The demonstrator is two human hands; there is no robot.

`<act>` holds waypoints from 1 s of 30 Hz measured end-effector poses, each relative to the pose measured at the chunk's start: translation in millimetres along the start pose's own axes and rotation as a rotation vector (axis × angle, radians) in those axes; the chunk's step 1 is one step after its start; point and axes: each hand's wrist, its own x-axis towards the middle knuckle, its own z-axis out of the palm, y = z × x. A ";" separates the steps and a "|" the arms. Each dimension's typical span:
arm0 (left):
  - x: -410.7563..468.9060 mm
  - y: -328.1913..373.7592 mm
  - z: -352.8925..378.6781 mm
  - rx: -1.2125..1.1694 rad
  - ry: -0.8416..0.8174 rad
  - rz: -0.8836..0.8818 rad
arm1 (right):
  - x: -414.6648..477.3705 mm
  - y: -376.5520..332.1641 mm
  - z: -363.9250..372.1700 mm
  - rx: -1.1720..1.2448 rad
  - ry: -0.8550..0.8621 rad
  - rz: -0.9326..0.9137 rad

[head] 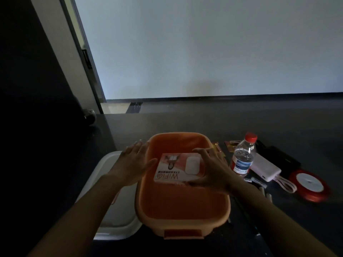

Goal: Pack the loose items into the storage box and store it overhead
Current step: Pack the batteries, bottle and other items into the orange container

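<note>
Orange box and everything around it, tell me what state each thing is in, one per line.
Orange box: open, lid off.
White lid: flat on the table, left of the box.
WiFi carton: inside the box, tilted, closed.
Right hand: fingers on the carton.
Left hand: open, holding nothing.
Bottle: upright, capped.
Power bank: lying flat, cable attached.
Ribbon spool: lying flat.

A dark surface (185, 119) stretches toward a pale wall (204, 43) edged by a dark baseboard (222, 98). On the left stands a grey door frame (87, 58) beside a dark panel (27, 71).
</note>
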 end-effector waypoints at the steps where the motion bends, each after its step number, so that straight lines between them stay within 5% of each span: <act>1: 4.8 -0.6 1.4 -0.022 -0.005 0.009 | 5.4 -0.4 1.3 0.023 -0.020 0.001; 17: 63.3 -23.1 34.6 -0.187 -0.001 0.036 | 71.1 1.5 53.4 0.308 -0.266 0.215; 25: 60.3 -20.7 32.6 -0.186 -0.012 0.042 | 60.3 -2.8 47.3 0.659 -0.139 0.401; 30: 57.4 -20.0 32.5 -0.302 0.011 0.036 | 52.1 -5.6 43.6 0.775 -0.510 0.552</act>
